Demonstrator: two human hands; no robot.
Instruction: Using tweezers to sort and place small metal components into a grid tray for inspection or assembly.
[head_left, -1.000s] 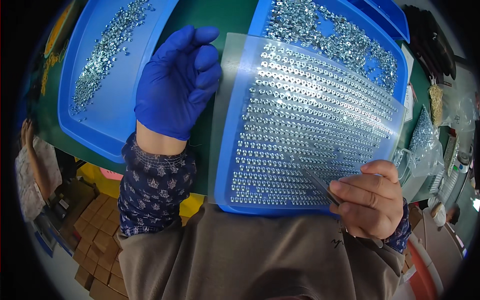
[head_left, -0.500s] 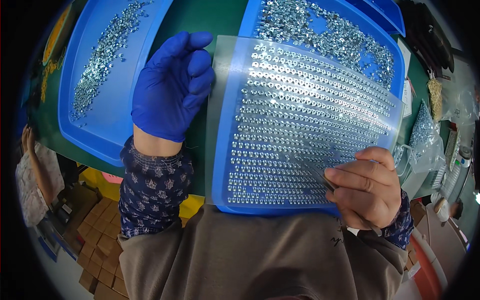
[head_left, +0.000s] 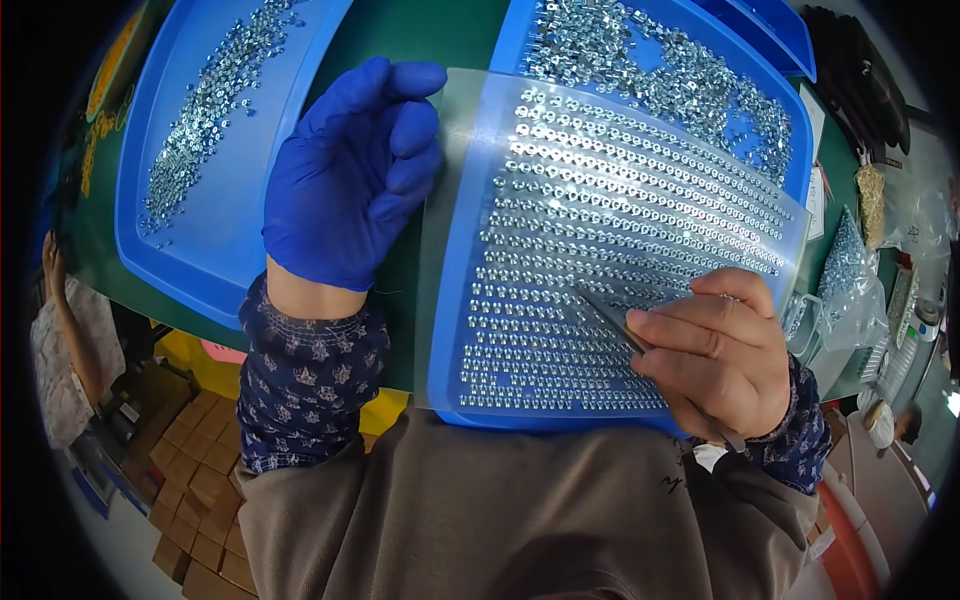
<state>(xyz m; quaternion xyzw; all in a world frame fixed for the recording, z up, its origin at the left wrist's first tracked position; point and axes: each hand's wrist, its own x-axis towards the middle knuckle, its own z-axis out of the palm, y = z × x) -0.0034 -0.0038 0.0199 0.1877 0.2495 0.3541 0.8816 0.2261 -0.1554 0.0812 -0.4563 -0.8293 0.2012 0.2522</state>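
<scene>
In the upper left of the frame, the left hand (head_left: 345,185), in a blue glove, half-curls its fingers around nothing visible, just beside a clear sheet (head_left: 448,165) that lies over a blue tray (head_left: 513,45). At centre right, the bare right hand (head_left: 715,350) pinches 1 pair of tweezers (head_left: 612,318), tips over the sheet's rows of small metal parts (head_left: 625,215); whether they touch is unclear. Dark script (head_left: 672,485) marks the brown garment (head_left: 520,500) at lower centre.
</scene>
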